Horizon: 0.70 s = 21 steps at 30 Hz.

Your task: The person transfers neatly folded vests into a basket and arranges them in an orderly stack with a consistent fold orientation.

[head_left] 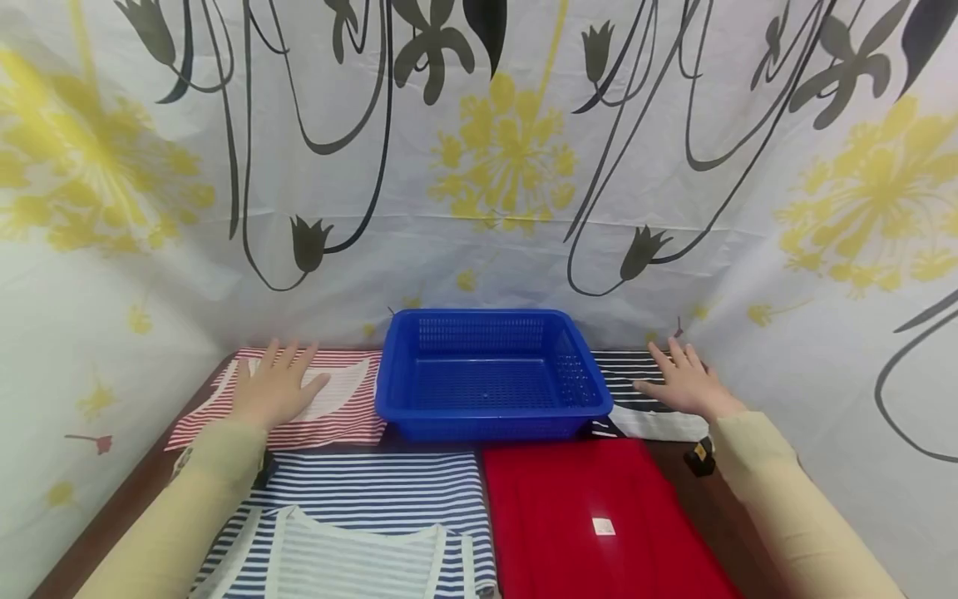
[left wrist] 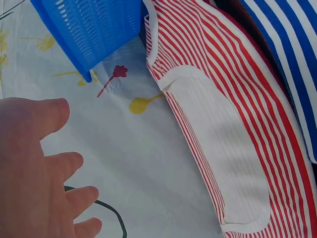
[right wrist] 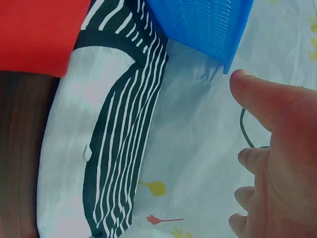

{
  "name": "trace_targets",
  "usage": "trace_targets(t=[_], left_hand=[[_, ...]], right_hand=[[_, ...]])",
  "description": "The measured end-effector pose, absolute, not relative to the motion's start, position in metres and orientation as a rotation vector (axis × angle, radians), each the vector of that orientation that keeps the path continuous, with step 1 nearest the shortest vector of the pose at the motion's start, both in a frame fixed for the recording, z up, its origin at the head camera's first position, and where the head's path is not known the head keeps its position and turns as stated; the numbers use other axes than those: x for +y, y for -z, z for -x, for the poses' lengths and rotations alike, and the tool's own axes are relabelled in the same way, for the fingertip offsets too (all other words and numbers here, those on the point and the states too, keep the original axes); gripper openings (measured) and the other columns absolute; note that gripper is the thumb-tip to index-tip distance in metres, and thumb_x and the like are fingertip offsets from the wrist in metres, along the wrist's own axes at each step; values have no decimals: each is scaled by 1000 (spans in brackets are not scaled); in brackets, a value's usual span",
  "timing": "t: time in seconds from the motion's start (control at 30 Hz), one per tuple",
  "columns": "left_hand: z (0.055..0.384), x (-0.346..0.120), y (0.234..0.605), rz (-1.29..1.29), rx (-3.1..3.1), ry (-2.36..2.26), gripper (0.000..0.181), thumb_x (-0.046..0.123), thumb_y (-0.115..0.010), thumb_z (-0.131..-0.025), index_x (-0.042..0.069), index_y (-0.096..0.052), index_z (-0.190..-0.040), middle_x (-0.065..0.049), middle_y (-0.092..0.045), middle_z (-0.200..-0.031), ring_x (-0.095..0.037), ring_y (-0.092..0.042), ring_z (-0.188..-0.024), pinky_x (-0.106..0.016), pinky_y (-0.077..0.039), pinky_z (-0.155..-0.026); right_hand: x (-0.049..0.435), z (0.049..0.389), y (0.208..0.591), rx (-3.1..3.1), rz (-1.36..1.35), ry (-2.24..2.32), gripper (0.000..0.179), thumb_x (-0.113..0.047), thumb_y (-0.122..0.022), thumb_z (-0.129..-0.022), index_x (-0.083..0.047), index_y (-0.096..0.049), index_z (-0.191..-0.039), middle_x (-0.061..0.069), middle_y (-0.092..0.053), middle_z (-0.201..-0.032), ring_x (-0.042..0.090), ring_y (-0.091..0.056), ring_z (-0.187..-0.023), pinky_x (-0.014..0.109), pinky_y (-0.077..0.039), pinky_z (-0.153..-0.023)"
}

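Observation:
My left hand (head_left: 275, 389), fingers spread and straight, hovers over a folded red-and-white striped shirt (head_left: 348, 420) at the back left. On the other side my right hand (head_left: 687, 384) spreads its fingers above a folded black-and-white striped shirt (head_left: 624, 370). Neither hand holds anything. Between them stands a blue plastic basket (head_left: 486, 424) with nothing inside. Nearer to me lie a blue-and-white striped shirt (head_left: 389, 482) on the left and a folded red garment (head_left: 576, 499) with a small white label on the right. Both wrist views show the hands apart from the cloth.
A white sheet (head_left: 479, 266) with grey and yellow flower prints hangs behind the table and along both sides. Dark brown tabletop (head_left: 684, 478) shows beside the red garment. The basket stands close to the back sheet.

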State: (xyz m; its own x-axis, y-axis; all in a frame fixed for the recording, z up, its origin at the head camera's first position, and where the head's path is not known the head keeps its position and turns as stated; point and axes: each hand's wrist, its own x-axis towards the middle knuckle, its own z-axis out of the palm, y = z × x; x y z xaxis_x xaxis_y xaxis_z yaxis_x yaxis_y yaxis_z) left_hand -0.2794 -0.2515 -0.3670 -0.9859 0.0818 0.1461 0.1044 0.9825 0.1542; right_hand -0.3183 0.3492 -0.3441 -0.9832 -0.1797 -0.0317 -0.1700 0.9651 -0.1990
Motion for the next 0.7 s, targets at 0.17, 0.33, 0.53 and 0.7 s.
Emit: trace_targets(t=[0.17, 0.33, 0.53, 0.7], left_hand=[[274, -251, 362, 164, -2966, 254, 75, 56, -38, -99, 3, -29, -151, -28, -22, -153, -49, -8, -141, -73, 1, -105], [263, -254, 357, 189, -2916, 291, 76, 57, -37, -98, 0, -31, -149, -29, -28, -150, -50, -14, -139, -71, -6, -106], [238, -262, 352, 214, -2866, 457, 79, 55, -42, -98, -4, -29, -149, -32, -33, -147, -52, -26, -134, -66, -19, -107], [215, -271, 349, 179, -2896, 577, 83, 56, -44, -97, -7, -27, -148, -35, -31, -145, -55, -30, -130, -69, -25, -102]], right_hand=[[347, 314, 347, 3118, 339, 367, 88, -52, -55, -93, 6, -21, -150, 41, -4, -150, 61, -1, -134, 78, -7, -98], [335, 304, 338, 3222, 391, 551, 70, -40, -51, -99, 10, -33, -144, 40, -19, -147, 58, -17, -133, 71, -19, -102], [312, 282, 325, 3418, 401, 881, 48, -31, -49, -101, 5, -52, -133, 29, -46, -134, 46, -43, -121, 62, -36, -95], [286, 261, 319, 3613, 571, 1153, 25, -18, -62, -94, 1, -68, -109, 18, -62, -104, 32, -56, -91, 42, -45, -74]])
